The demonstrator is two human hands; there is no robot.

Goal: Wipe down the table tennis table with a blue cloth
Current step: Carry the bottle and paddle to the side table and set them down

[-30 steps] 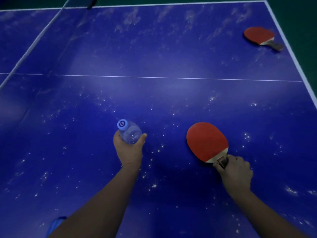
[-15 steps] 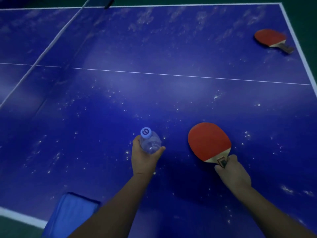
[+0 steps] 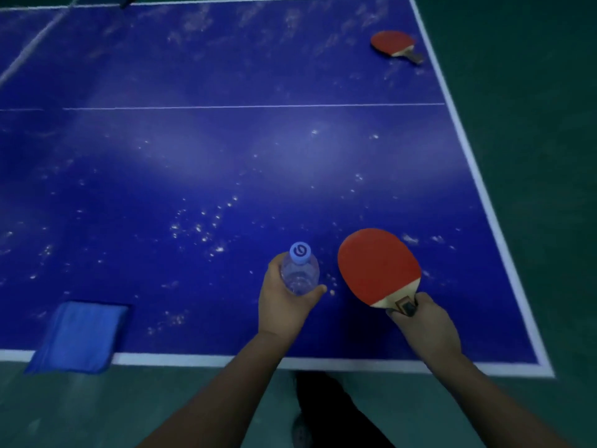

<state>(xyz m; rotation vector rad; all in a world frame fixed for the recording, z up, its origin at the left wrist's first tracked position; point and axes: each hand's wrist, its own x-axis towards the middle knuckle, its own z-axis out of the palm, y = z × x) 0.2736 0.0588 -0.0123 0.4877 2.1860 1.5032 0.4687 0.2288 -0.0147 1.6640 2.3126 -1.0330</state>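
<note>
Dim green flooring (image 3: 533, 92) surrounds a blue table (image 3: 226, 150) with white boundary lines, and its top is speckled all over with pale spots and smears. Task's thing first: the blue cloth (image 3: 77, 337) lies folded at the near edge, toward the left, one end hanging over the white line, and nobody is touching it. Moving outward, the left hand (image 3: 286, 307) has its fingers curled round a clear water bottle (image 3: 298, 274) with a pale cap, held above the near part of the table. Beside it, the right hand (image 3: 423, 328) grips the handle of a red paddle (image 3: 378, 266), blade tilted up. A second red paddle (image 3: 394, 43) lies flat by the far right edge. So both hands are busy, and wiping looks not yet begun. My read: clear these items off or park them at one corner, free a hand, then take the cloth and work in overlapping strokes from one edge across. Watch that far paddle; it will need lifting too, or a patch gets missed.
</note>
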